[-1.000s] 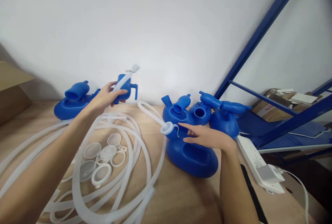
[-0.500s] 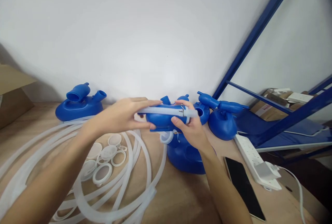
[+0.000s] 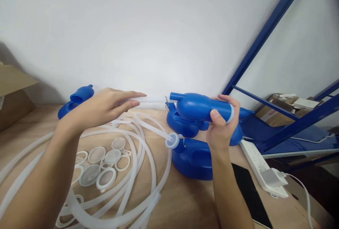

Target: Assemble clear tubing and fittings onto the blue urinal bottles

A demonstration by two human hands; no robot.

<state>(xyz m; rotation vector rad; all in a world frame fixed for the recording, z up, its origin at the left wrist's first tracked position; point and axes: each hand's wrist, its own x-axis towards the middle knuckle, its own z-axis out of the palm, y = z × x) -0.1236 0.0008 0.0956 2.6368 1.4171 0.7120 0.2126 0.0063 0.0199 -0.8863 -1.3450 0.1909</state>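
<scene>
Wooden surface (image 3: 185, 200): a blue jug (image 3: 202, 108) is gripped by the closed right hand (image 3: 221, 130); its white tube (image 3: 150, 100) is pinched by the left hand (image 3: 106, 107), seemingly already joined on.

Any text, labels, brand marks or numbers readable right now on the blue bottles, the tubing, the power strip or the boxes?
None can be read.
Blue bottle in the right hand: no marking visible.
White tubing at the left hand: plain.
White caps: plain.
Power strip: nothing legible.
Phone: screen dark.
Cartons on the shelf: too small and blurred to read.
</scene>
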